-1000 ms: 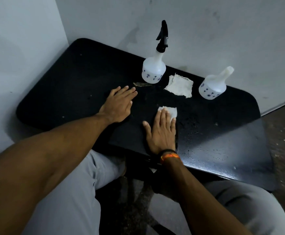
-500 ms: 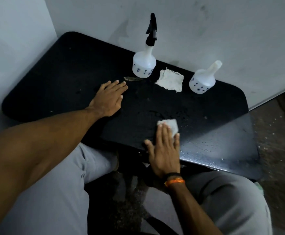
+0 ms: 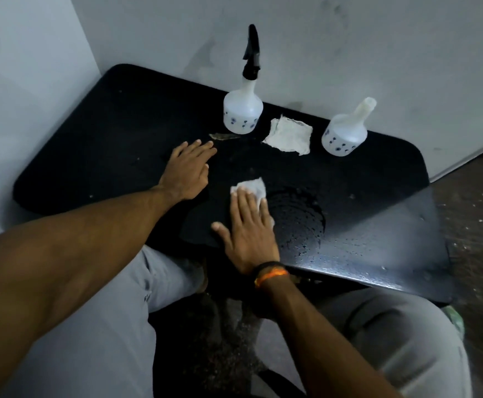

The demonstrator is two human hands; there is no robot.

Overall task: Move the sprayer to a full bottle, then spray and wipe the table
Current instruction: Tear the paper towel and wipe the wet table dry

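Black tabletop (image 3: 96,156), wet w/ droplets on the right half. We press our right hand (image 3: 248,228) flat, fingers straight & together, on a small white cloth (image 3: 250,188) near the front-centre. Left hand (image 3: 187,170) lies flat on the table just left of it, fingers straight, holding nothing. Spray bottle (image 3: 243,112) w/ black sprayer (image 3: 252,56) stands upright at the back by the wall. Second bottle (image 3: 345,133), no cap, stands to its right; a crumpled rag (image 3: 289,136) lies btw them.
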